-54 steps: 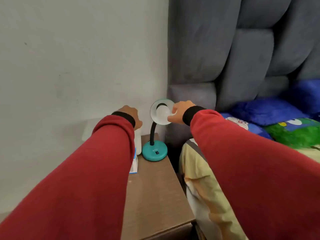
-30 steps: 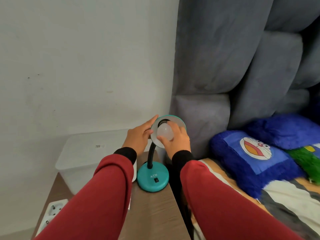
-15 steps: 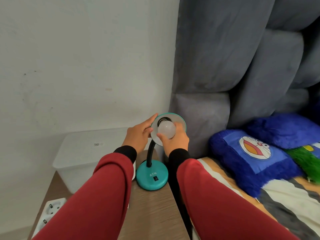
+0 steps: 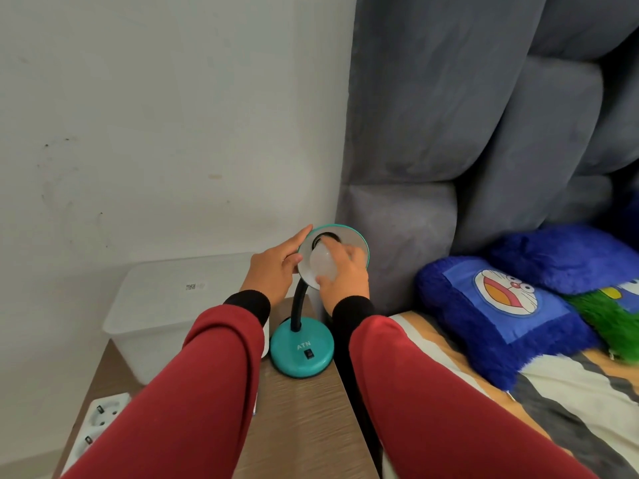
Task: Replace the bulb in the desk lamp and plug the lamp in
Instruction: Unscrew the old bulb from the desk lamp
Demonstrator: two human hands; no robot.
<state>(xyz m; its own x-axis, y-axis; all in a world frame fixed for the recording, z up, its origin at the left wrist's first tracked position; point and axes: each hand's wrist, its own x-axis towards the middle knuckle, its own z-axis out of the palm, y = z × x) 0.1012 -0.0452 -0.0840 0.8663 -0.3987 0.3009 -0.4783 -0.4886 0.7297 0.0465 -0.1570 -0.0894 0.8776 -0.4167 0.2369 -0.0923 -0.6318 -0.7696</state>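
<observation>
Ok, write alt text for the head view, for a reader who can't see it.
A person's right hand grips the white bulb at the socket of a teal desk lamp, while the left hand touches the shade. The lamp stands on a wooden bedside table.

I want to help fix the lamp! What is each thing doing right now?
bulb: unlit, at the socket of the shade.
right hand: grips the bulb.
left hand: straight fingers touch the shade's rim.
lamp: upright on the table, off.
power strip: visible sockets empty.
</observation>
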